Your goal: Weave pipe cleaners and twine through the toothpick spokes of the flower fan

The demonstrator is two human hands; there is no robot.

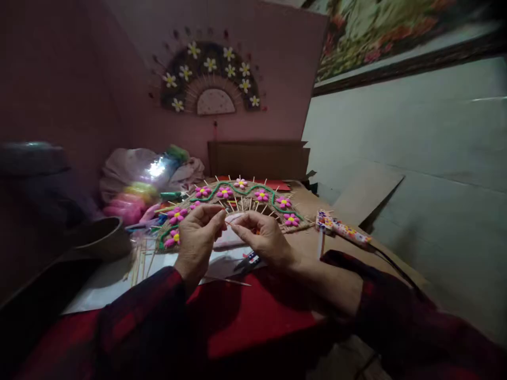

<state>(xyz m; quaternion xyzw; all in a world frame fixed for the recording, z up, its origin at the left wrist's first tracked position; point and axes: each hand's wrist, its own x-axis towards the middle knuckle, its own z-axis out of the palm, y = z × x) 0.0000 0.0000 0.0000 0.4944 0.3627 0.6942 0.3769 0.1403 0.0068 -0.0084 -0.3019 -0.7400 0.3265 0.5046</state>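
Observation:
My left hand (200,237) and my right hand (263,237) are both raised over the table, fingertips pinched close together. Between them runs a thin reddish strand (228,223), too small to make out clearly. Just behind my hands lies a fan-shaped piece (247,191) of twine and sticks, decorated with pink flowers and a wavy green line. Its pale half-round base (229,240) is partly hidden by my hands. Below my right hand rests a dark cutting tool (248,261), perhaps scissors, and a thin pointed stick (229,281) lies nearer to me.
A flower-patterned glue gun (343,229) with a cord stands at the right. At the left are a round bowl (101,236), loose sticks (142,258) and bagged colourful material (137,195). Cardboard (257,161) stands at the back. A finished-looking fan (209,79) hangs on the wall.

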